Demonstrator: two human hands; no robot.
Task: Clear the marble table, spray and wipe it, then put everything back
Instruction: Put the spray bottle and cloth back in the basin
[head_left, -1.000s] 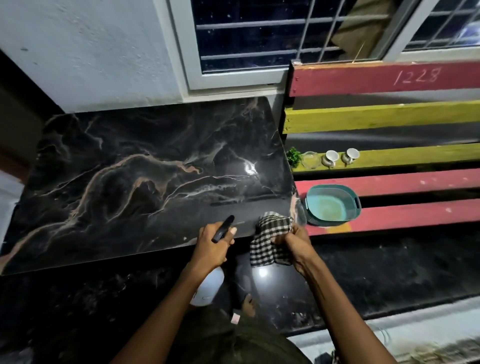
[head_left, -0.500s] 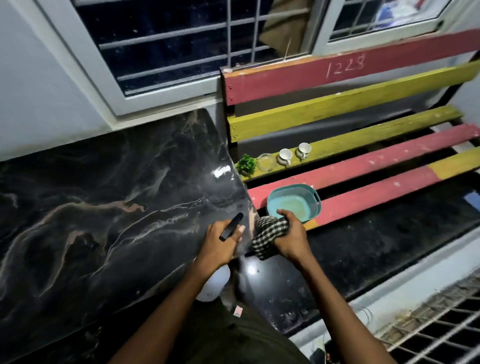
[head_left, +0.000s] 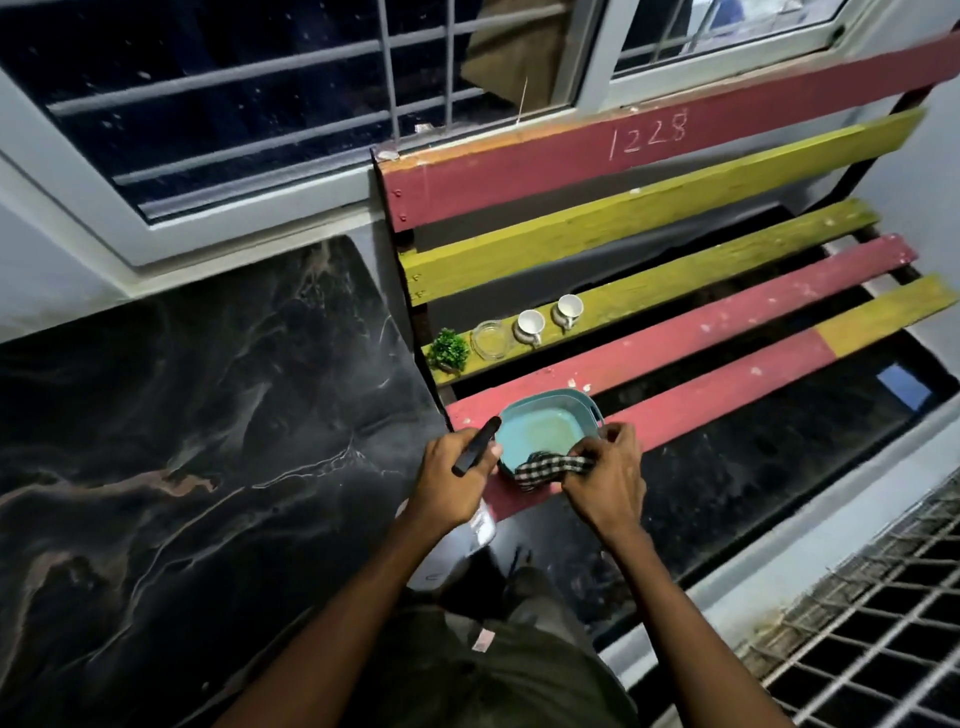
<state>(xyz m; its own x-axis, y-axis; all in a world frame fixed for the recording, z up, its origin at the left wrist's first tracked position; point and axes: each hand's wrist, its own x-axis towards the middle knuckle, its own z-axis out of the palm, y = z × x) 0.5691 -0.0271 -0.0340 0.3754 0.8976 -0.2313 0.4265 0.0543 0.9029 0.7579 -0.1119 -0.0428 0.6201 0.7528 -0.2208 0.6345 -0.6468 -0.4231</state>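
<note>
Head view: wiping apparently done, marble surface (head_left: 208, 441) bare. Left hand (head_left: 452, 480) fingers wrapped around spray bottle (head_left: 480, 525); right hand (head_left: 605, 475) fingers pinching checked cloth (head_left: 550, 467) at teal tray (head_left: 543, 428) rim. Next, likely: release both, carry tray back.

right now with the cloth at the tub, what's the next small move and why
Probably let go of the cloth into the tub. The right hand holds it draped over the rim, the left hand holds the spray bottle, and the table is bare.
</note>
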